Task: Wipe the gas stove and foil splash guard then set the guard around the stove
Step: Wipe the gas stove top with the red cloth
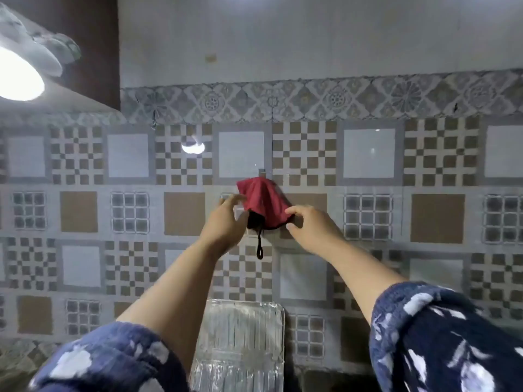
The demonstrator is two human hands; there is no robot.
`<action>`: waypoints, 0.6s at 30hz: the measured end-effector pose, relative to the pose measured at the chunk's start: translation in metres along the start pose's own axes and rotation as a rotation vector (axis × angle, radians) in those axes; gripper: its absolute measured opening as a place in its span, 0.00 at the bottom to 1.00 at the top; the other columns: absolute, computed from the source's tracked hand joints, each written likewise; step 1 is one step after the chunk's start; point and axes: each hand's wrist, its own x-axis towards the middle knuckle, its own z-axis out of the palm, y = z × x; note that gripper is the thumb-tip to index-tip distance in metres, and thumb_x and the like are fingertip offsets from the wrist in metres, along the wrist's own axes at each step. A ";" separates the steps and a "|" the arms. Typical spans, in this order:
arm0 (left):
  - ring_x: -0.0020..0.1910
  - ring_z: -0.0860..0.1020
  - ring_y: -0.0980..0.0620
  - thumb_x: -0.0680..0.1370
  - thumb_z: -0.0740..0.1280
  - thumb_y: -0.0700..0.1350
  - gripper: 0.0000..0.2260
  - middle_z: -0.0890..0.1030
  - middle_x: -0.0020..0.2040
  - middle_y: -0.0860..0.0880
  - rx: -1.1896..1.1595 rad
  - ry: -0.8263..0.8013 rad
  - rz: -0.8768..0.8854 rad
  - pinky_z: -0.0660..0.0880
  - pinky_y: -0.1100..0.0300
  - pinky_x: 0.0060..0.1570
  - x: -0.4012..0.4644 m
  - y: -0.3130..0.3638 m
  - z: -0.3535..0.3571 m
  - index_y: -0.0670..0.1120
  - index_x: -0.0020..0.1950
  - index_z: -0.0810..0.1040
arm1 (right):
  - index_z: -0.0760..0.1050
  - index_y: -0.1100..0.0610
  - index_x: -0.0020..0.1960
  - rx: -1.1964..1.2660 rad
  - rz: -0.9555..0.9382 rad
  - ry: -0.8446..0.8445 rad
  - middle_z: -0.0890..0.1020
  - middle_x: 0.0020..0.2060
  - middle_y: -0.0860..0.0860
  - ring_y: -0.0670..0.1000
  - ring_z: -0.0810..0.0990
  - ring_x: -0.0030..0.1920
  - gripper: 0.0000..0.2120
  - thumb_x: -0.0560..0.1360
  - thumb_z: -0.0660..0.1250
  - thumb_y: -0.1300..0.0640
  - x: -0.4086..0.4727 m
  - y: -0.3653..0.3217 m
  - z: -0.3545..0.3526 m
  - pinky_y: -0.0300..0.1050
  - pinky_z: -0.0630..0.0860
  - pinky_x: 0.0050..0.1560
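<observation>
A red cloth (263,202) with a black edge and a dangling black loop hangs from a small hook (262,172) on the tiled wall. My left hand (226,219) touches the cloth's left side, fingers curled at its edge. My right hand (308,224) pinches the cloth's lower right corner. Below, a ribbed foil splash guard (240,335) leans upright against the wall between my forearms. The gas stove is out of view.
Patterned wall tiles (368,154) fill the view. A bright lamp (17,77) under a hood or shelf glares at the upper left. My blue patterned sleeves (441,343) fill the lower corners.
</observation>
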 end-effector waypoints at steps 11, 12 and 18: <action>0.52 0.80 0.49 0.75 0.62 0.43 0.14 0.81 0.55 0.50 -0.048 0.260 0.142 0.80 0.50 0.52 0.102 -0.048 0.043 0.58 0.57 0.78 | 0.78 0.46 0.59 0.233 -0.015 0.378 0.83 0.53 0.49 0.52 0.81 0.53 0.16 0.75 0.66 0.62 0.102 -0.006 0.062 0.50 0.79 0.53; 0.51 0.80 0.49 0.75 0.61 0.43 0.14 0.81 0.54 0.50 -0.083 0.273 0.146 0.80 0.49 0.51 0.101 -0.046 0.042 0.58 0.55 0.78 | 0.79 0.47 0.57 0.266 -0.024 0.407 0.84 0.52 0.49 0.52 0.81 0.52 0.16 0.75 0.65 0.63 0.103 -0.006 0.061 0.51 0.79 0.54; 0.51 0.80 0.50 0.77 0.58 0.41 0.20 0.78 0.57 0.50 -0.267 0.282 0.179 0.79 0.48 0.55 0.081 -0.016 0.026 0.68 0.45 0.75 | 0.81 0.48 0.55 0.234 -0.062 0.491 0.79 0.55 0.52 0.51 0.77 0.55 0.18 0.76 0.60 0.66 0.087 -0.014 0.019 0.39 0.72 0.53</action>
